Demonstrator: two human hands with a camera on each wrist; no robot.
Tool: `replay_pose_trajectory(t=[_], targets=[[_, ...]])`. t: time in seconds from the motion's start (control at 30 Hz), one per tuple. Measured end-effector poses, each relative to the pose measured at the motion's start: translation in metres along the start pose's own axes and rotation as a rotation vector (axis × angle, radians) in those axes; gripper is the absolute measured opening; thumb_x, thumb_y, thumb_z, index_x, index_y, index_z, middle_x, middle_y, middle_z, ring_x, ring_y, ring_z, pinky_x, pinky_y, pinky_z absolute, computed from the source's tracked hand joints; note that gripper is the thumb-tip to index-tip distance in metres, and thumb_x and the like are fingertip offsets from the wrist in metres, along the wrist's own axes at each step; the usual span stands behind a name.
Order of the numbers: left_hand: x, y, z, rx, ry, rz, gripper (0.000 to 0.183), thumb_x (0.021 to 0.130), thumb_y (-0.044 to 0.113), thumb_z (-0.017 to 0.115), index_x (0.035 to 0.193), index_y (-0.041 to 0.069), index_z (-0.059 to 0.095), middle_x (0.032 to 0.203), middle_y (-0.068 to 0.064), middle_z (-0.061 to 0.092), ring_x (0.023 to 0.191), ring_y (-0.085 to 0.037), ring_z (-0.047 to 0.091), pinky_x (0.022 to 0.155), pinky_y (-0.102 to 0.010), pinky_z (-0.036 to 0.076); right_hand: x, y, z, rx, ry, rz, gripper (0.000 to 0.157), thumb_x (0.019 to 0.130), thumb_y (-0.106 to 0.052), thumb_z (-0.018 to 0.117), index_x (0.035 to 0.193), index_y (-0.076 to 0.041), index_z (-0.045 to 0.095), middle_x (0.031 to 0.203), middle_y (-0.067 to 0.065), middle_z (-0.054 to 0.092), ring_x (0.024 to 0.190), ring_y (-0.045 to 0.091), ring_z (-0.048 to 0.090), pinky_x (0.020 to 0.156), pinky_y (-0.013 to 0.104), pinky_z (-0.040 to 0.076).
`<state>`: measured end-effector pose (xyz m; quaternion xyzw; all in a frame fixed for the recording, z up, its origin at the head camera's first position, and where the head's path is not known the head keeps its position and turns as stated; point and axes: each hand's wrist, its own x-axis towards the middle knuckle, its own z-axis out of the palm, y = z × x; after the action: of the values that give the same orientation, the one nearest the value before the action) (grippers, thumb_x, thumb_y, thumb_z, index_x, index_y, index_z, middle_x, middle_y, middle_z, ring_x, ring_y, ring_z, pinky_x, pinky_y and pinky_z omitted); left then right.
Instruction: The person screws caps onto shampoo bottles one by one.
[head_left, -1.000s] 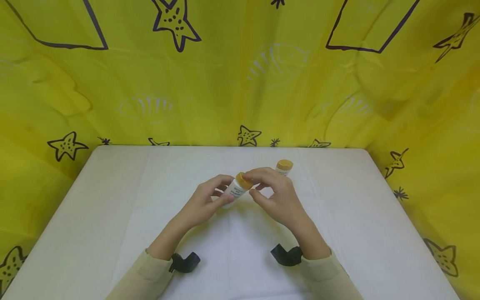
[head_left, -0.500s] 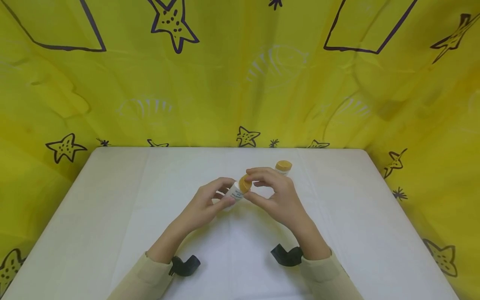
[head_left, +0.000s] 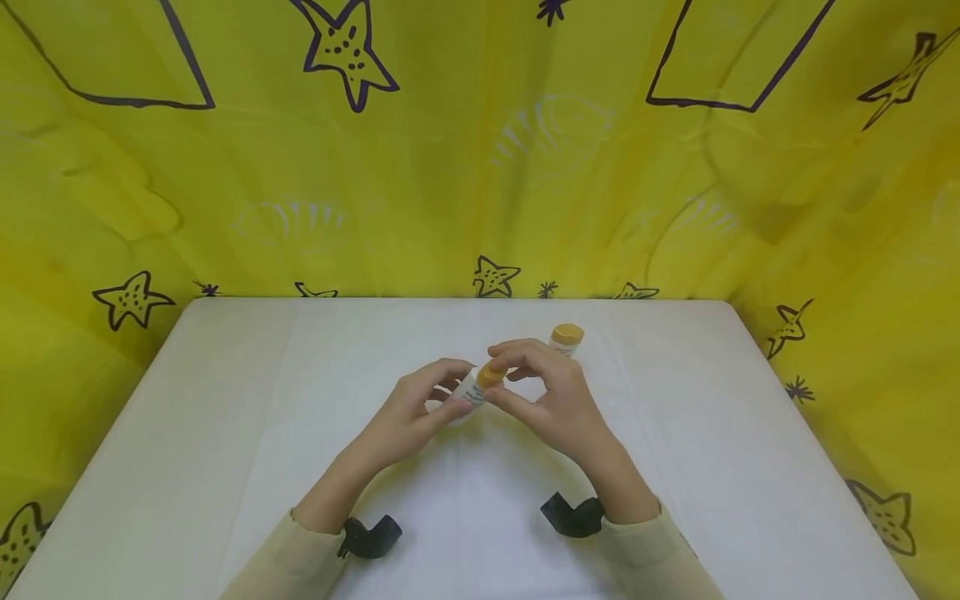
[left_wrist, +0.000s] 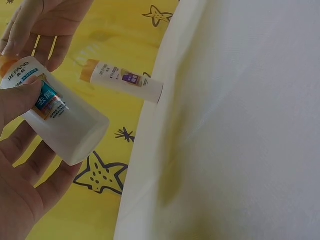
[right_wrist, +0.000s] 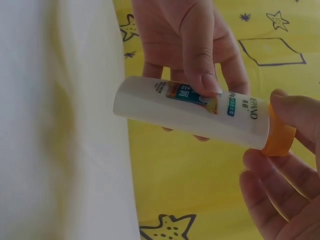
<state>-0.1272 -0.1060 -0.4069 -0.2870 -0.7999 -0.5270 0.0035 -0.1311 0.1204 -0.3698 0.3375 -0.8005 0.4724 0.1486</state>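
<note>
bottle (right_wrist: 155, 106) held by left fingers (left_wrist: 56, 182), orange cap (right_wrist: 280, 132) pinched by right fingers (right_wrist: 274, 184), still seated; second capped bottle (left_wrist: 115, 79) untouched on bench (head_left: 720, 442)

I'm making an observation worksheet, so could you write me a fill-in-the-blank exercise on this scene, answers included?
1. The ____ hand grips a bottle around its white body.
2. The fingers of the other hand pinch its cap, which is coloured ____.
3. The second bottle, on the white table, has a mainly ____ label.
4. The cloth backdrop behind the table is coloured ____.

Missing words: left; orange; purple; yellow.
</note>
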Motion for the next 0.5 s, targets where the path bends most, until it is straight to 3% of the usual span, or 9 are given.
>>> replay_pose_trajectory(t=[0.5], targets=[[0.0006,0.0001,-0.0061,-0.007,0.024,-0.006,0.035,0.095,0.019,0.068,0.129,0.019,0.058,0.122,0.005,0.065,0.106,-0.014,0.063,0.092,-0.043,0.055,0.0,-0.0006,-0.001,-0.027,-0.021,-0.03,0.031,0.087,-0.009,0.077,0.117,-0.012,0.069,0.115,0.0,0.07,0.106,0.016,0.065,0.079,0.032,0.06]])
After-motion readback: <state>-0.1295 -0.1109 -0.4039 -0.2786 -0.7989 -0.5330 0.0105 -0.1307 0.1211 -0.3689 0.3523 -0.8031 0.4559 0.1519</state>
